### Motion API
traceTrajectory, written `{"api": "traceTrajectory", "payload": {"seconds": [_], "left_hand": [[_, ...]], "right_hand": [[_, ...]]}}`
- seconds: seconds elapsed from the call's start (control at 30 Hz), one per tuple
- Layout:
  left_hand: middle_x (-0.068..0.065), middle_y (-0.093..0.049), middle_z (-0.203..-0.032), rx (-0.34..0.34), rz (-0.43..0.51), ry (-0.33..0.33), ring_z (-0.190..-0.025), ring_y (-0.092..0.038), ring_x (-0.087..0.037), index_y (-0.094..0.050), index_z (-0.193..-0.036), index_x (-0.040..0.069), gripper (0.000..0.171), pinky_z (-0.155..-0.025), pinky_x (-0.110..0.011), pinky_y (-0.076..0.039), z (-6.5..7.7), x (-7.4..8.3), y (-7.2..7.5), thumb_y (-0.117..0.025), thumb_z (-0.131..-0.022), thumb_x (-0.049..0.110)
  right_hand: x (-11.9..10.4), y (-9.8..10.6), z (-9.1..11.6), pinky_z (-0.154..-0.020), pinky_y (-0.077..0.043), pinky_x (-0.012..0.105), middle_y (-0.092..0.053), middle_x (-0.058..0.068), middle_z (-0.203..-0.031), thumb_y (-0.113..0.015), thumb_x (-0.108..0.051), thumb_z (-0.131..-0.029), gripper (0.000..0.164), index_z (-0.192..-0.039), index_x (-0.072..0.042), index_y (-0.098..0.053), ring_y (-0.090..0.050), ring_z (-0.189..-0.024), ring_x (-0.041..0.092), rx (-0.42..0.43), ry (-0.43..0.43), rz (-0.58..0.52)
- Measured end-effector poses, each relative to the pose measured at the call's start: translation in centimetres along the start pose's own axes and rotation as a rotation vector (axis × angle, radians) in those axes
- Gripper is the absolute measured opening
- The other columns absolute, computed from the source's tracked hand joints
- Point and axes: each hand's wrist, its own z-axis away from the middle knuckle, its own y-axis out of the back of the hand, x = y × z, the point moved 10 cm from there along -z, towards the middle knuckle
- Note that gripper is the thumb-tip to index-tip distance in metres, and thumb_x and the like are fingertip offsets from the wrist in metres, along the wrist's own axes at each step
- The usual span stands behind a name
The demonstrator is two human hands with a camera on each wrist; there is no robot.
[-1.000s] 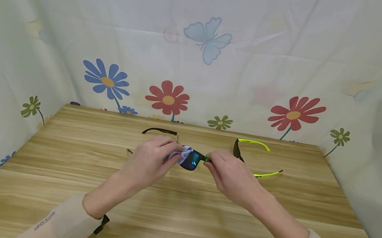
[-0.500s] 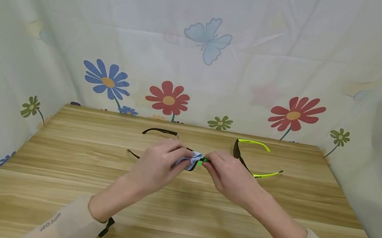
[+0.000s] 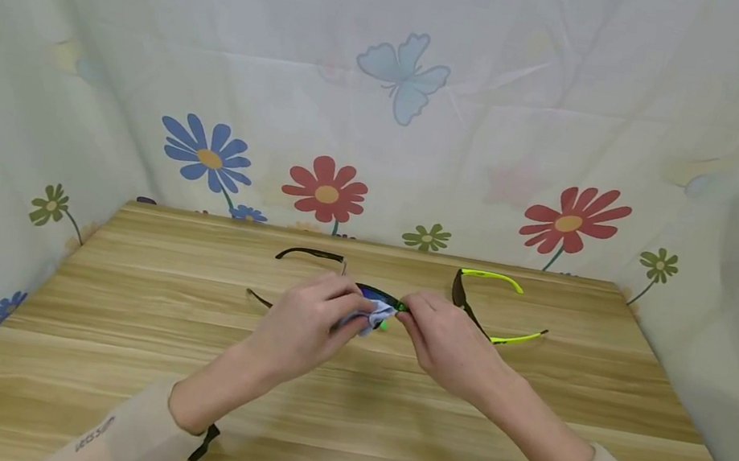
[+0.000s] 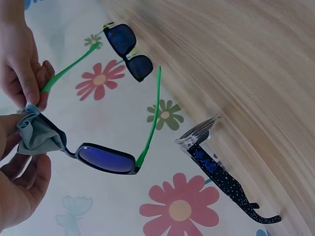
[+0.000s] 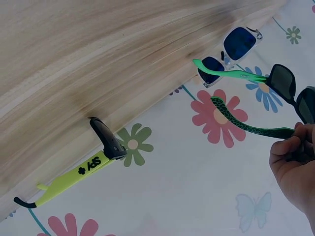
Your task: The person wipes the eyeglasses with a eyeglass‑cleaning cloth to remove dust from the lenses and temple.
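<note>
My left hand [image 3: 306, 322] pinches a pale blue cloth [image 3: 375, 316] between thumb and fingers. The cloth is folded over one lens of a pair of black-framed sunglasses [image 4: 106, 158] with green temples, hiding most of that lens in the left wrist view. The other lens, dark blue, shows uncovered there. My right hand [image 3: 452, 348] pinches the same sunglasses near the hinge, where a green temple meets the frame. In the right wrist view both green temples stick out, spread apart, from the frame, beside my right hand's fingers [image 5: 285, 147].
On the wooden table [image 3: 337, 421], sunglasses with yellow temples [image 3: 505, 340] lie to the right, temples unfolded. Clear-fronted sunglasses with black, speckled temples [image 4: 214, 169] lie to the left, partly behind my left hand in the head view. A flowered curtain [image 3: 258, 65] stands behind the table.
My left hand has moved the cloth rightward across the lens, then slightly down, uncovering a blue strip beneath the frame's upper edge. My right hand has stayed nearly in place on the sunglasses.
</note>
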Motion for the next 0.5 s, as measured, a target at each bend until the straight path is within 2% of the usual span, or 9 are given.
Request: {"api": "traceTrajectory", "payload": {"seconds": [0.07,0.33,0.5], "left_hand": [[-0.003,-0.070,-0.097,0.003,0.004,0.001,-0.086,-0.065,-0.018,-0.078,-0.101,0.006,0.018,-0.080,-0.030,-0.057,0.1,-0.1,0.1,-0.086,-0.086,0.012],[-0.002,-0.070,-0.094,-0.016,-0.004,0.040,-0.086,-0.065,-0.017,-0.078,-0.100,0.006,0.019,-0.080,-0.030,-0.057,0.4,-1.2,0.1,-0.087,-0.084,0.012],[-0.002,-0.070,-0.092,-0.028,-0.010,0.067,-0.087,-0.068,-0.016,-0.078,-0.100,0.006,0.018,-0.080,-0.030,-0.058,0.4,-1.8,0.1,-0.086,-0.086,0.011]], "right_hand": [[0.1,0.1,0.0,-0.066,-0.048,0.029,-0.057,0.000,-0.090,-0.030,-0.036,-0.110,0.044,-0.104,-0.003,-0.060,-0.050,-0.075,0.013,0.000,-0.008,0.001],[0.5,0.3,0.1,-0.068,-0.050,0.030,-0.058,0.001,-0.090,-0.059,-0.012,-0.105,0.009,-0.105,-0.003,-0.060,-0.051,-0.077,0.014,-0.007,-0.050,0.005],[0.5,0.3,0.3,-0.068,-0.050,0.030,-0.056,0.000,-0.090,-0.064,-0.008,-0.102,0.007,-0.105,-0.003,-0.060,-0.050,-0.077,0.014,-0.019,-0.058,0.004]]}}
